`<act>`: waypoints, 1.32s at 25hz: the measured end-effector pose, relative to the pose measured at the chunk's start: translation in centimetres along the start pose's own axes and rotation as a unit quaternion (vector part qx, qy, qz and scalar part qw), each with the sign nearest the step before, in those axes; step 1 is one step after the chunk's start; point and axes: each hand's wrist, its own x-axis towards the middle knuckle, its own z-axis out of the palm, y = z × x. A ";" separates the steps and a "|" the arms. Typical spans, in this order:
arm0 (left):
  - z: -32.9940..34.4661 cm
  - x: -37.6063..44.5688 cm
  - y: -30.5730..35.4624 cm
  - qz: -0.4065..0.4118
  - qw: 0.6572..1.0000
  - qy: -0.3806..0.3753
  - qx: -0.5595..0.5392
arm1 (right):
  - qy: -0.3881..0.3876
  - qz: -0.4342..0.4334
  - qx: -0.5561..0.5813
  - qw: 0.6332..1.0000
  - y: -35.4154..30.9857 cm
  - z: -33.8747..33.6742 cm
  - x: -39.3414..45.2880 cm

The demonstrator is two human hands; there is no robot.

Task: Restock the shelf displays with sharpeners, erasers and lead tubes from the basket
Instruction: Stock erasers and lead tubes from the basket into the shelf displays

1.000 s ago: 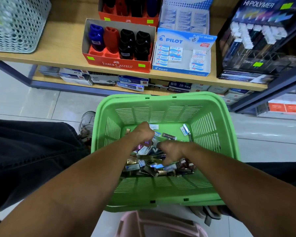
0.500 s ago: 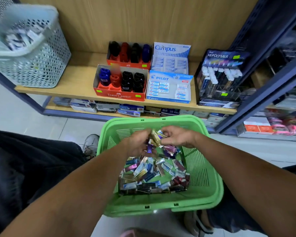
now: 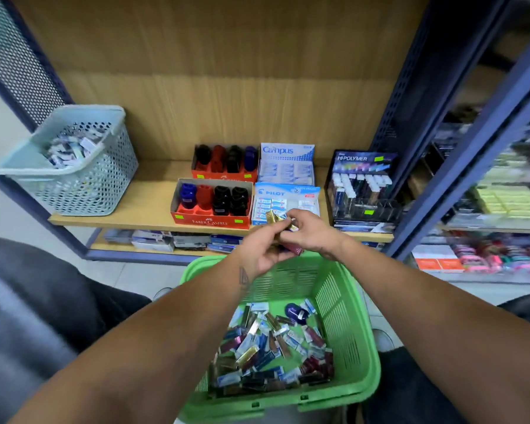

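Note:
A green basket (image 3: 360, 338) sits low in front of me, with several lead tubes (image 3: 266, 353), erasers and a blue sharpener (image 3: 296, 313) in it. Above its far rim, my left hand (image 3: 265, 247) grips a bunch of lead tubes (image 3: 273, 217), gold and pink ones showing. My right hand (image 3: 311, 232) pinches the top of the same bunch. On the shelf stand the Faber-Castell sharpener box (image 3: 211, 203), the Pilot eraser box (image 3: 285, 203) and the Hi-Polymer lead display (image 3: 363, 185).
A pale blue mesh basket (image 3: 83, 182) with small packs stands at the shelf's left end. A second sharpener box (image 3: 224, 163) and a Campus eraser box (image 3: 286, 165) are behind. Blue shelf uprights (image 3: 410, 123) stand at right. Boxes fill the lower shelf (image 3: 172, 240).
Both hands have lifted out of the basket with a bunch of lead tubes and moved toward the shelf. My view has tilted up, showing more of the shelf.

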 end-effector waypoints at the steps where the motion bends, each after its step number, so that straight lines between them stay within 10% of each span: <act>1: 0.9 0.0 1.0 0.011 1.000 -0.002 -0.003 | 0.016 -0.016 0.004 1.000 -0.5 -0.7 0.3; 9: 8.4 4.3 6.1 0.078 0.996 0.035 -0.020 | 0.175 0.013 0.207 0.963 -1.7 -6.5 2.5; 16: 15.1 8.0 6.5 0.078 0.996 0.032 -0.023 | 0.394 0.043 0.103 0.912 1.0 -10.4 5.6; 22: 16.1 9.9 6.5 0.047 0.998 0.016 -0.038 | 0.357 0.083 0.306 0.879 2.0 -13.6 6.2; 33: 15.5 11.7 8.0 -0.011 1.000 -0.007 -0.014 | 0.322 0.008 0.124 0.938 2.9 -15.6 5.9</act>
